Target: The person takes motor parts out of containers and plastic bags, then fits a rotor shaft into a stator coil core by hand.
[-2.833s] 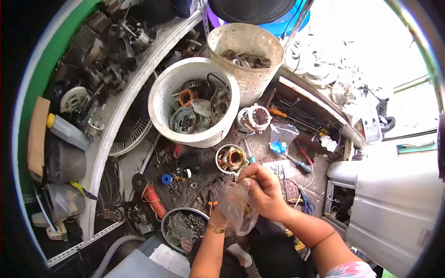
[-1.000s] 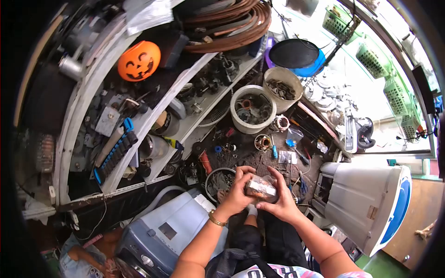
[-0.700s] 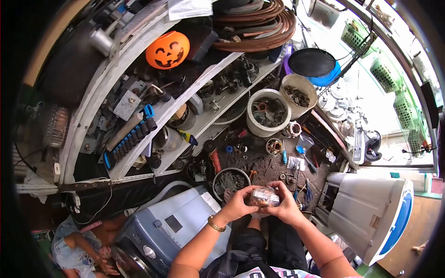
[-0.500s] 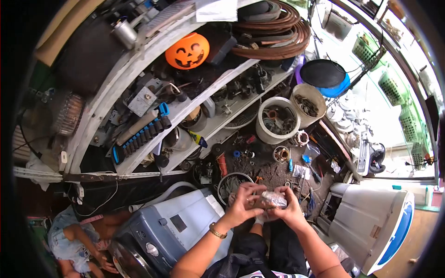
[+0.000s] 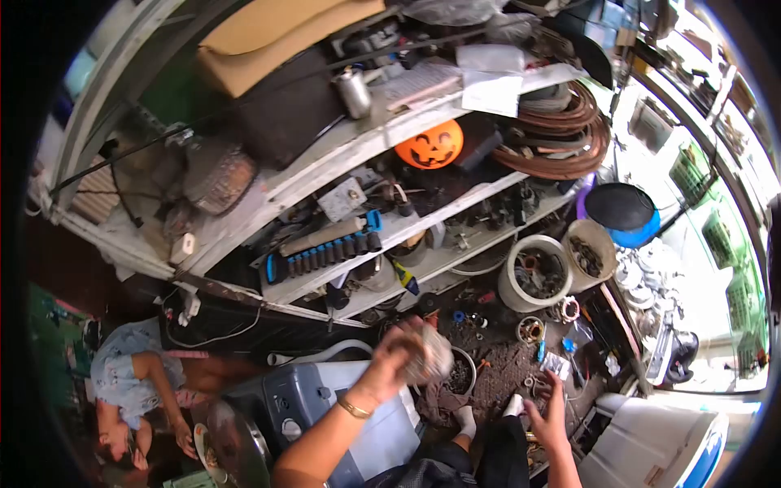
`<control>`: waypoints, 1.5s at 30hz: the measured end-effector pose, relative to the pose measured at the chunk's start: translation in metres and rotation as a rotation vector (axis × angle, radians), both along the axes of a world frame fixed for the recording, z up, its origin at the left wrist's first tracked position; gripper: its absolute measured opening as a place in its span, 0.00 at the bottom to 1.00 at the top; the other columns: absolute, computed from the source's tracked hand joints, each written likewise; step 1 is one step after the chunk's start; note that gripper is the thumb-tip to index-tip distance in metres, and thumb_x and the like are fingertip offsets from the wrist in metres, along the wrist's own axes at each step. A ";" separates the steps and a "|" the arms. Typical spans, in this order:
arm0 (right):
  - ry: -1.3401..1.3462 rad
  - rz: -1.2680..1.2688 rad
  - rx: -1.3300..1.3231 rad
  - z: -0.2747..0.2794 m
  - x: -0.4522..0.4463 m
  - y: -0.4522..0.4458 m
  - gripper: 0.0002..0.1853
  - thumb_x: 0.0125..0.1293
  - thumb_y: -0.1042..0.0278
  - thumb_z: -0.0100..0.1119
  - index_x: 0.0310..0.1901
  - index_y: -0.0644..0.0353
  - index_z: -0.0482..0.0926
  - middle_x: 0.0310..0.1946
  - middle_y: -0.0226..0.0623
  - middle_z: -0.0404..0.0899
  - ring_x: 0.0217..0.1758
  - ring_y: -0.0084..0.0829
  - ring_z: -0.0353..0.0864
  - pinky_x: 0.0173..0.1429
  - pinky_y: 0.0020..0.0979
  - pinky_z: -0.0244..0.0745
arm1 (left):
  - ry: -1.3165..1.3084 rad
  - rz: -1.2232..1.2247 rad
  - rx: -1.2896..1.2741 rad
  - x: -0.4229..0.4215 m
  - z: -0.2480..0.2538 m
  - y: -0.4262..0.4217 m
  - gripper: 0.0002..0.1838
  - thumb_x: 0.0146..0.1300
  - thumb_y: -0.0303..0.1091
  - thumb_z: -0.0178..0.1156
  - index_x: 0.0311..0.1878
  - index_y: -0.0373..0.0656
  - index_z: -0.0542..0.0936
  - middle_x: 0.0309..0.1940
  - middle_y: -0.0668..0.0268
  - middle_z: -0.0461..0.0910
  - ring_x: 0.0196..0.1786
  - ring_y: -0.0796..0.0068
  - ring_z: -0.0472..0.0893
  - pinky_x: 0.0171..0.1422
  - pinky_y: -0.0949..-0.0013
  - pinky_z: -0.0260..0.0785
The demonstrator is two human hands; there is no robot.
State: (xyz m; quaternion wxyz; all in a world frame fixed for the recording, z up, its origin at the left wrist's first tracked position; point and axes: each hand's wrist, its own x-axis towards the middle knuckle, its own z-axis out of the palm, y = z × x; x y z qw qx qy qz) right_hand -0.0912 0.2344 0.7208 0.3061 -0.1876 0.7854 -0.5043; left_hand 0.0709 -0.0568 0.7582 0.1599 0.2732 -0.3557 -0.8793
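My left hand (image 5: 393,358), with a gold bracelet at the wrist, is raised over the grey-blue machine (image 5: 325,407). Its fingers are closed round a pale, rounded bundle (image 5: 435,355) that looks wrapped in plastic; motion blur hides what is inside. Apart from it, lower on the right, my right hand (image 5: 549,416) has its fingers spread and nothing in them. Near that hand a small clear packet (image 5: 556,366) lies on the littered floor. Behind the bundle stands a round container of small parts (image 5: 462,372).
Shelves hold a blue-railed socket set (image 5: 325,250), an orange pumpkin bucket (image 5: 431,146) and coiled brown tubing (image 5: 569,138). Two parts buckets (image 5: 521,297) stand beyond the floor clutter. A white appliance (image 5: 651,443) lies at right. Another person (image 5: 134,374) is at left beside a plate (image 5: 203,447).
Both hands were together on the bundle. Now my right hand has let go and moved right, while my left hand has carried the bundle left and up. The view has swung left.
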 end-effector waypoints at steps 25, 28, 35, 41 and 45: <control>0.202 -0.097 0.438 -0.185 0.046 0.243 0.21 0.53 0.78 0.61 0.50 0.62 0.71 0.31 0.38 0.76 0.34 0.30 0.76 0.41 0.30 0.73 | -0.674 0.891 -2.185 0.107 0.253 -0.242 0.18 0.64 0.27 0.55 0.56 0.36 0.69 0.54 0.60 0.70 0.58 0.65 0.69 0.66 0.63 0.58; 0.168 -0.076 0.334 -0.148 0.025 0.173 0.20 0.53 0.79 0.61 0.50 0.63 0.72 0.34 0.38 0.77 0.36 0.27 0.78 0.42 0.27 0.73 | -0.509 0.746 -1.975 0.097 0.230 -0.186 0.20 0.65 0.30 0.54 0.58 0.36 0.67 0.54 0.60 0.68 0.59 0.67 0.67 0.67 0.63 0.57; -0.751 0.316 -0.805 0.079 0.026 -0.094 0.54 0.45 0.55 0.77 0.70 0.57 0.51 0.65 0.41 0.63 0.64 0.34 0.67 0.65 0.38 0.66 | 0.066 -0.459 -0.972 0.013 0.140 -0.004 0.24 0.61 0.34 0.60 0.52 0.42 0.55 0.49 0.53 0.66 0.57 0.62 0.70 0.62 0.59 0.63; -1.081 0.270 -0.710 0.057 0.052 -0.108 0.35 0.52 0.73 0.69 0.60 0.60 0.61 0.49 0.37 0.74 0.50 0.35 0.79 0.47 0.39 0.82 | -0.109 -0.782 -1.064 -0.014 0.123 0.024 0.28 0.63 0.37 0.61 0.59 0.41 0.57 0.53 0.56 0.67 0.56 0.62 0.71 0.61 0.60 0.64; -1.150 0.005 -0.679 0.035 0.046 -0.075 0.30 0.56 0.73 0.61 0.60 0.59 0.61 0.48 0.43 0.75 0.38 0.42 0.83 0.35 0.40 0.84 | -0.065 -0.461 -1.851 -0.064 0.116 -0.039 0.13 0.59 0.38 0.63 0.41 0.39 0.77 0.40 0.57 0.77 0.44 0.55 0.76 0.51 0.57 0.68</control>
